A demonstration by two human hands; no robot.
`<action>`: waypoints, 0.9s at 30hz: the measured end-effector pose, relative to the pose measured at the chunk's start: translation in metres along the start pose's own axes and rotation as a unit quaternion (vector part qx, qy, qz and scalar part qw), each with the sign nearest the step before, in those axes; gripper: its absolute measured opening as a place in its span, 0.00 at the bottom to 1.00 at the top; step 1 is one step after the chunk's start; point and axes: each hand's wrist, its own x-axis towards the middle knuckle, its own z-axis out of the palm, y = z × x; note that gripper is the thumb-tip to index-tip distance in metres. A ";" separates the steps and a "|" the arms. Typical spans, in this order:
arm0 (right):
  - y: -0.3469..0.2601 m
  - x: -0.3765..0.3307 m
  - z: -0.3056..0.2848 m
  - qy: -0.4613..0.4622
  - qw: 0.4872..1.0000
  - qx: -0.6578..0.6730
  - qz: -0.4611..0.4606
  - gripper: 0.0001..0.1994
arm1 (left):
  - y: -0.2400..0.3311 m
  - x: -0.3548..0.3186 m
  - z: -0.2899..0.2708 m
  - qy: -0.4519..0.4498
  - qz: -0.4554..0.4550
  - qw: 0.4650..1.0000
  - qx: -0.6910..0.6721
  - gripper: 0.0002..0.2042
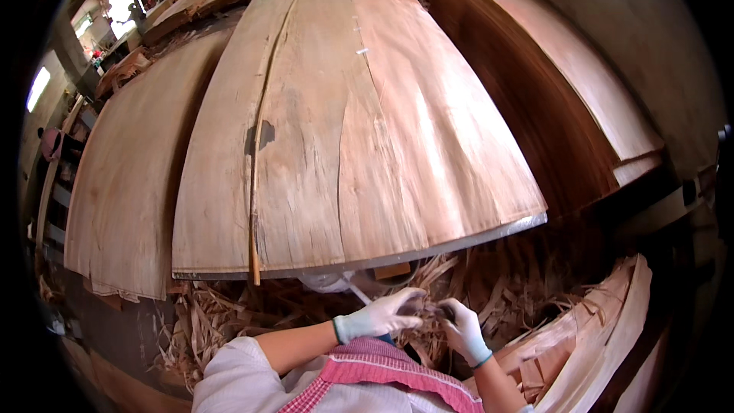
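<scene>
Both of my hands wear white gloves with teal cuffs and are held close together in front of my apron, just past the near edge of the table. My left hand (380, 317) has its thumb and fingers apart, with nothing clearly gripped between them. My right hand (463, 332) is curled, its fingertips at a small dark thing that is too blurred to name. Beyond them lies a broad sheet of wood veneer (306, 191) with a dark hole and a long crack. A thin wooden stick (255, 237) rests lengthwise on it, its end poking over the near edge.
Another veneer stack (134, 168) stands at the left, and a tall one (527, 99) at the right. Torn veneer strips (206, 329) heap up under the table edge. Long curved offcuts (596, 329) lie at the lower right. A window (122, 8) shines far left.
</scene>
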 end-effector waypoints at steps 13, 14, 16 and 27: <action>0.149 0.012 -0.077 0.152 0.889 -0.411 0.131 0.10 | -0.200 0.051 -0.027 0.225 -0.217 0.932 -0.185 0.04; 0.155 0.017 -0.080 0.209 0.876 -0.421 0.109 0.14 | -0.213 0.064 -0.033 0.222 -0.247 0.922 -0.200 0.05; 0.146 0.036 -0.062 0.263 0.849 -0.445 0.105 0.15 | -0.233 0.085 -0.040 0.237 -0.338 0.898 -0.153 0.09; 0.142 0.148 0.158 0.149 0.969 0.145 0.137 0.05 | -0.290 0.115 -0.035 0.232 -0.422 0.872 0.089 0.19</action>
